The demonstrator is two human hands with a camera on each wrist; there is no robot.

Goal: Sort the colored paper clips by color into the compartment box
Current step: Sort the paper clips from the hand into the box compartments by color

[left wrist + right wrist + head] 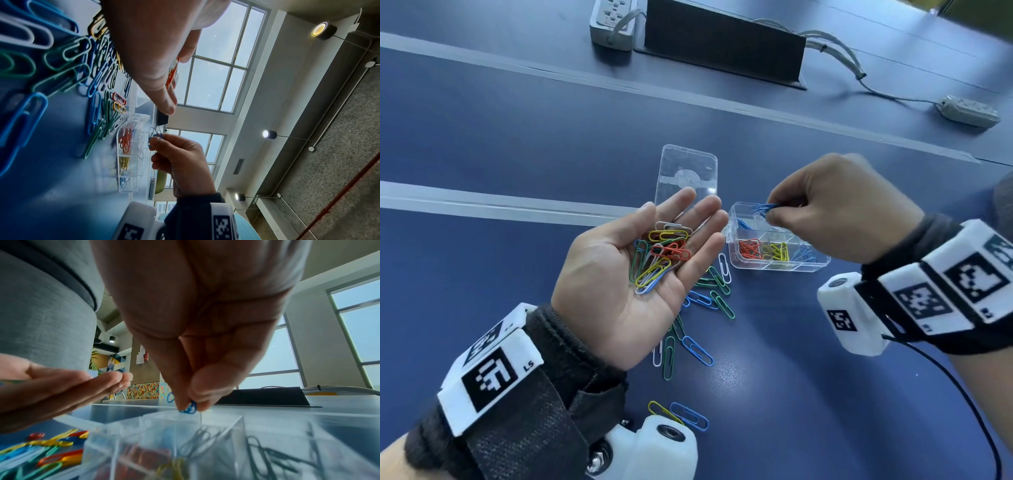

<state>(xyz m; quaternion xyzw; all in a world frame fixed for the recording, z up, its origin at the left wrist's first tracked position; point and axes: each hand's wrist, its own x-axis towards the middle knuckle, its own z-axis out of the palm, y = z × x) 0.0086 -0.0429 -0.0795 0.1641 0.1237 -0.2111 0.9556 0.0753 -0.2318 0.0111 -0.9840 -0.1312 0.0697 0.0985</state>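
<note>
Blue clips (764, 207) pinched between thumb and fingertips of right hand (835, 209), just above far-left compartment of clear compartment box (813, 268). Box on blue table (517, 137); holds red clips (750, 248), yellow clips (779, 251), more blue. Left hand (633, 270) palm up, fingers relaxed, flat, cradling mixed clips (664, 255), no pinch. Loose clips (702, 349) on table under left hand. Clear lid (686, 171) lies flat behind box.

Dark blue table (517, 137), clear compartment box (736, 251), blue clips (765, 207), black-and-white patterned wristbands (493, 373)
</note>
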